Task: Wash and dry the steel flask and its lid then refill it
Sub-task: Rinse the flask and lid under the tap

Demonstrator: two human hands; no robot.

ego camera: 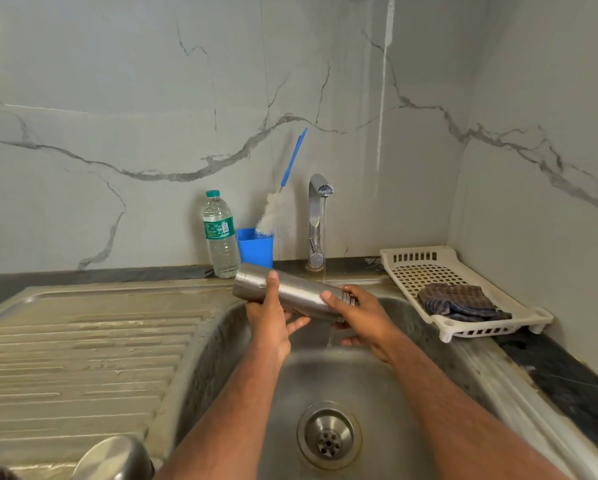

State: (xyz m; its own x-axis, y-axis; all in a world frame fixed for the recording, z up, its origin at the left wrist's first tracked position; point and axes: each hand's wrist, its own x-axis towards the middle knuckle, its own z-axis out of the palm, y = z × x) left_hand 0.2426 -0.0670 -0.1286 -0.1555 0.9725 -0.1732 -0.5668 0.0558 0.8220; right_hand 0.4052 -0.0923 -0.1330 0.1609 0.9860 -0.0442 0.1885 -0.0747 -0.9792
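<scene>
The steel flask lies almost level over the sink basin, its base to the left and its threaded open mouth to the right. My left hand grips its middle, thumb on top. My right hand holds the mouth end, under a thin stream from the tap. Water dribbles off the flask into the basin. A steel lid sits on the drainboard at the bottom left.
Behind the sink stand a plastic water bottle and a blue cup holding a white bottle brush. A white rack with a dark checked cloth sits at the right. The ribbed drainboard stretches left. The drain lies near me.
</scene>
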